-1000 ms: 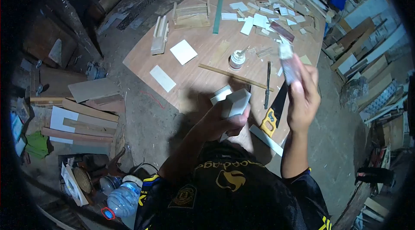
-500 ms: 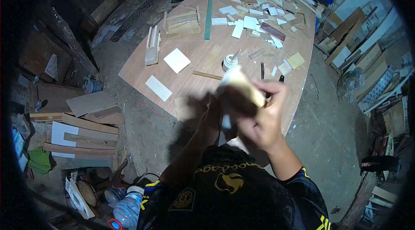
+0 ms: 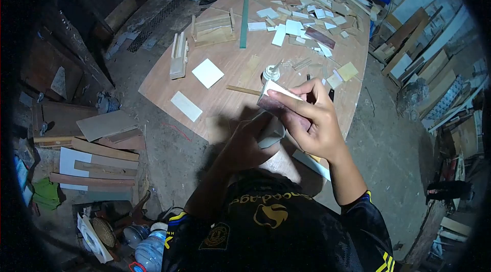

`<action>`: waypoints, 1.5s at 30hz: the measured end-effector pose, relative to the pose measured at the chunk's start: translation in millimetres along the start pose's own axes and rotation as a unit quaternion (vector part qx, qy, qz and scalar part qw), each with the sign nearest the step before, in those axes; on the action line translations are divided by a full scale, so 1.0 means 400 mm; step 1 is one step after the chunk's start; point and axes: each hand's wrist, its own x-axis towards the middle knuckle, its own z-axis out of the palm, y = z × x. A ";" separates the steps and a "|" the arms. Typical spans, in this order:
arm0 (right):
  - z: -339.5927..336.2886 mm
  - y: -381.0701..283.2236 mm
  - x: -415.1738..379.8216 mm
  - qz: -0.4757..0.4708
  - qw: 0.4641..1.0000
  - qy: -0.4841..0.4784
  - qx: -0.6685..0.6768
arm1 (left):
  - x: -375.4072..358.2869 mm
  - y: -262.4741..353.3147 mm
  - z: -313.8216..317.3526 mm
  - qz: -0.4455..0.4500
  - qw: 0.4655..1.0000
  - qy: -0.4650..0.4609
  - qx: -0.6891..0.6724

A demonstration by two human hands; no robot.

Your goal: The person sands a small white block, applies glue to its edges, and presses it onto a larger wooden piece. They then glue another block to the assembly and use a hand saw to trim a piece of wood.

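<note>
My right hand [image 3: 319,123] grips a small block with a whitish top [image 3: 281,88] and a dark reddish-brown side, fingers along its length. Just below it and to the left, my left hand [image 3: 245,144] is closed around a pale grey piece [image 3: 272,135], partly hidden by the fingers. The block overlaps the upper end of that piece in this view. Beyond my hands stands a white bottle [image 3: 271,72] with a pointed top. A thin wooden stick [image 3: 243,89] lies left of the block.
The wooden table [image 3: 163,80] carries a white square [image 3: 208,72], a white rectangle [image 3: 186,106], two small wooden assemblies [image 3: 214,29] and a green strip [image 3: 244,21]. Scattered offcuts [image 3: 294,27] cover its far right. Boards [image 3: 107,123] and water bottles [image 3: 151,249] sit on the floor at left.
My right hand has turned the block, so its reddish-brown side now shows. My left hand has opened out from underneath, and the pale grey piece in it shows more.
</note>
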 end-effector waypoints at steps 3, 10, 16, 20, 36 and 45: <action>0.009 -0.023 -0.009 -0.051 0.997 0.007 0.056 | 0.014 0.011 0.016 0.175 0.975 0.067 0.119; 0.004 -0.059 0.000 -0.039 0.998 -0.050 0.020 | 0.000 -0.042 0.011 0.028 0.979 0.018 -0.202; 0.008 -0.008 0.021 -0.074 0.997 0.010 0.024 | 0.019 -0.049 -0.010 0.095 0.994 -0.029 0.055; -0.006 0.033 0.029 -0.050 0.999 -0.001 -0.001 | 0.011 -0.018 0.000 0.127 0.989 0.033 0.063; -0.009 0.042 0.012 -0.090 0.995 -0.004 0.037 | 0.020 -0.079 0.007 0.200 0.974 -0.026 0.098; -0.020 0.077 -0.006 -0.137 0.989 -0.050 0.020 | -0.009 -0.109 0.029 0.171 0.973 -0.038 0.154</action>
